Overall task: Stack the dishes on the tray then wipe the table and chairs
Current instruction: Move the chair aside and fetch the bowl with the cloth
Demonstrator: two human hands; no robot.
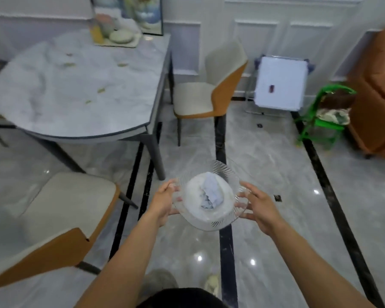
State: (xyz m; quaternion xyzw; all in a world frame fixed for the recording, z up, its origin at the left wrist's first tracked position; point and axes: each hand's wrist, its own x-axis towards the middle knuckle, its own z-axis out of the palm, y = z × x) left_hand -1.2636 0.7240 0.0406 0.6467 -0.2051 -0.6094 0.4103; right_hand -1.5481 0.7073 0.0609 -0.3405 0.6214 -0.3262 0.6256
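Stacking looks done, with dishes point(120, 36) on the tray point(129, 44) at the table's far end, so this is wipe prep: left hand point(163, 202) and right hand point(259, 207) grip opposite rims of a glass bowl point(222, 222) with a bluish cloth point(210, 193) bunched inside, held over the floor, short of the table point(76, 85). Next: close in, park the bowl, pull the cloth, clear the green scraps point(101, 90). Blurred; the white stuff under the cloth is unreadable, the stack can't be itemised, and the near chair point(60, 207) is cut off at the frame edge

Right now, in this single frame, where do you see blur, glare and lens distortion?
Head view: motion blur smears the table and the dishes on the tray; glare spots dot the floor; the wide lens bends the wall panels; the glass bowl is sharpest.
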